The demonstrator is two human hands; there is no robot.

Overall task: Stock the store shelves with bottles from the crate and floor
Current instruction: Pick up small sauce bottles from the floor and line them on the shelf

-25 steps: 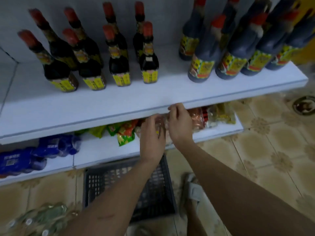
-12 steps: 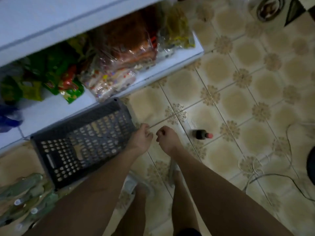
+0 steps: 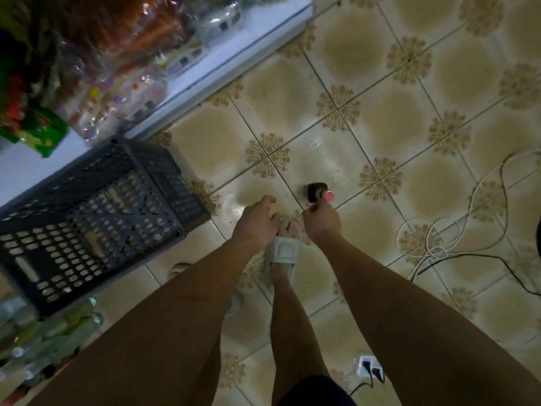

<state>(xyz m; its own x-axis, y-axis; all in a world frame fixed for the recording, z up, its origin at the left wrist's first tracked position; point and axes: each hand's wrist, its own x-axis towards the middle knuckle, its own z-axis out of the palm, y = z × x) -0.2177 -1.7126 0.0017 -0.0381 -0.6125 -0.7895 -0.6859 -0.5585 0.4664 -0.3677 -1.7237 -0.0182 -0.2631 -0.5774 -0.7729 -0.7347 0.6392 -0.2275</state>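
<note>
We reach down over the patterned beige tiled floor [image 3: 380,68]. Our right hand [image 3: 322,222] hangs just short of the dark glass bottle with the red cap [image 3: 317,192] standing there, fingers curled, gripping nothing. Our left hand [image 3: 256,222] hangs loose, fingers apart. The empty dark grey plastic crate [image 3: 96,212] sits left, against the white lower shelf [image 3: 222,65].

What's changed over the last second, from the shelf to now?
Both hands left the packets on the lower shelf and dropped toward the tiled floor. The right hand now reaches the red cap of the dark glass bottle standing there; a grip isn't clear. The left hand hovers open beside it. The dark plastic crate stayed by the shelf.
</note>
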